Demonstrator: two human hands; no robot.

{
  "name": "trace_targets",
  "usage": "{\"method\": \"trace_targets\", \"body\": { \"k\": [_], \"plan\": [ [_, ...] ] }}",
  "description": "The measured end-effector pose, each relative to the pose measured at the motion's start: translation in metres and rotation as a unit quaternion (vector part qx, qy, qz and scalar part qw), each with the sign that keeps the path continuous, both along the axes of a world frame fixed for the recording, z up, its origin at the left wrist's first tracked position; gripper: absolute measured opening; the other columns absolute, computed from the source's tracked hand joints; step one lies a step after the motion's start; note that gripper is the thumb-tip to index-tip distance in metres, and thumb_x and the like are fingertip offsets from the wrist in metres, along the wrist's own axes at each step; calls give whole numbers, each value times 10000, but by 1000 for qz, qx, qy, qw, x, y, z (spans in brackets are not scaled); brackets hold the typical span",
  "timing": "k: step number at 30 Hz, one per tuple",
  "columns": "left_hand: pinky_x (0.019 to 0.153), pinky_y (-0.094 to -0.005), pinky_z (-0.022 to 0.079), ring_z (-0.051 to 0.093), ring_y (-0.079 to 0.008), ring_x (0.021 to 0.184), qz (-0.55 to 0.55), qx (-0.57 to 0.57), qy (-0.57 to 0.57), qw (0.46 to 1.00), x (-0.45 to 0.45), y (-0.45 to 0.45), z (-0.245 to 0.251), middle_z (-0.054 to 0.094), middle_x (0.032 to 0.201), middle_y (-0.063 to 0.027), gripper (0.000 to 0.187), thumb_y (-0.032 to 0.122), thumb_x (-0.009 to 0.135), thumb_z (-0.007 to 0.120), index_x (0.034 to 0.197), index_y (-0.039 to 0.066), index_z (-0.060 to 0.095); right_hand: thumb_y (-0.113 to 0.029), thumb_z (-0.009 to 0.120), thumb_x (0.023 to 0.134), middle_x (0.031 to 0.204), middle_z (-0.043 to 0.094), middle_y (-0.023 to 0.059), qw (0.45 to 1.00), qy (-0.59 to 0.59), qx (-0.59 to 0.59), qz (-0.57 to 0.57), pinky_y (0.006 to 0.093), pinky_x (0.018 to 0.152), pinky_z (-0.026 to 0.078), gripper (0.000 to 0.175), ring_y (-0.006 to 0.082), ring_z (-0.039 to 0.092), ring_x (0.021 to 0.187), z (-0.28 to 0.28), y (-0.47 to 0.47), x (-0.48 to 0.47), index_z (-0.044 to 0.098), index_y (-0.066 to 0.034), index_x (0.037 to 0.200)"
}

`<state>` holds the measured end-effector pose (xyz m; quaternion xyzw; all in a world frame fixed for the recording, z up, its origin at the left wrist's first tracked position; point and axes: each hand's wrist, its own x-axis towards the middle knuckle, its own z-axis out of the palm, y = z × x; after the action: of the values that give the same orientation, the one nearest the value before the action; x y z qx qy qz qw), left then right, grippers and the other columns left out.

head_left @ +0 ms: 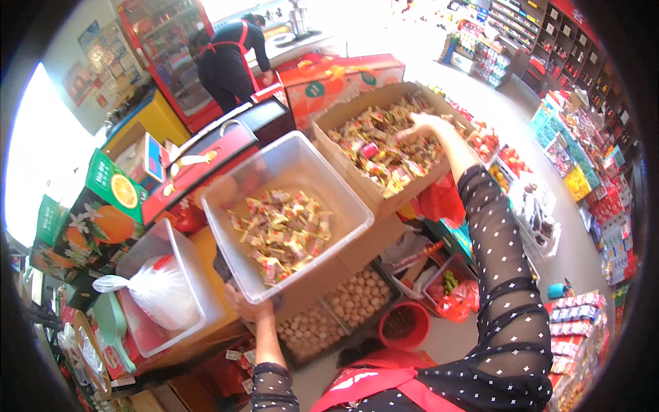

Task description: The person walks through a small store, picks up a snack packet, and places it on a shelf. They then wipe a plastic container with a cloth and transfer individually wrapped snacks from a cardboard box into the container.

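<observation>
A clear plastic bin [340,242] partly filled with small wrapped candies [288,226] stands tilted before me. My left hand [249,306] grips its near corner, beside a dark cloth-like thing. To the right of the bin is a cardboard box [355,180] heaped with the same kind of wrapped pieces [381,129], a small red item among them. Over the far right part of that heap I see my right hand [423,126], palm partly turned up and fingers apart, with nothing visible in it. Whether its fingertips touch the pieces is unclear.
Another clear bin [180,288] holds a knotted white plastic bag [165,293] at left. Crates of eggs [360,298] and a red bucket [404,325] stand below. A person in a red apron [226,62] bends near a glass-doored fridge [170,51]. Shelves of packaged goods [587,154] line the right.
</observation>
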<state>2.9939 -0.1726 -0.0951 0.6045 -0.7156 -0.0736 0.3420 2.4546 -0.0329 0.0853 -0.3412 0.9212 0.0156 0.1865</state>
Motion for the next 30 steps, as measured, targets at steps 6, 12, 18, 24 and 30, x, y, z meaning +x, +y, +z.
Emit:
{"method": "trace_targets", "body": {
  "k": [6, 12, 18, 24, 30],
  "plan": [
    [792, -501, 454, 566, -405, 966, 3, -20, -4, 1000, -3, 1, 6, 587, 1010, -187, 354, 331, 840, 621, 1030, 35, 586, -869, 614, 568, 1549, 211, 235, 997, -60, 28, -32, 427, 1163, 253, 1349, 331, 268, 1425, -23, -4, 5, 206, 27, 1490],
    [771, -526, 435, 567, -443, 915, 24, -42, 47, 998, -4, -2, 0, 600, 951, -231, 374, 342, 821, 626, 998, 18, 564, -795, 702, 575, 1573, 190, 175, 991, -130, 28, 16, 423, 1153, 284, 1368, 286, 254, 1437, -7, -5, 10, 83, -29, 1525],
    [764, -525, 438, 567, -435, 912, 9, -42, 0, 999, -2, -1, 2, 595, 934, -227, 376, 339, 812, 634, 990, 16, 564, -744, 692, 644, 1563, 185, 222, 995, -84, -36, -45, 398, 1156, 277, 1276, 313, 239, 1438, -30, -11, 19, 119, -10, 1516],
    [753, -496, 476, 574, -383, 933, 10, -47, -26, 999, -6, 3, 8, 580, 979, -166, 255, 291, 820, 624, 928, 60, 622, -519, 737, 719, 1430, 422, 245, 972, -113, -205, -14, 407, 1061, 396, 996, 338, 452, 1300, -59, -16, -5, 325, 20, 1448],
    [735, -473, 500, 579, -354, 951, 4, -51, -40, 998, -4, 4, 9, 573, 1015, -141, 208, 270, 823, 613, 898, 80, 648, -437, 759, 711, 1209, 622, 214, 979, 72, -188, -8, 418, 964, 473, 732, 337, 594, 1136, -77, -25, 1, 533, -75, 1305]
  ]
}}
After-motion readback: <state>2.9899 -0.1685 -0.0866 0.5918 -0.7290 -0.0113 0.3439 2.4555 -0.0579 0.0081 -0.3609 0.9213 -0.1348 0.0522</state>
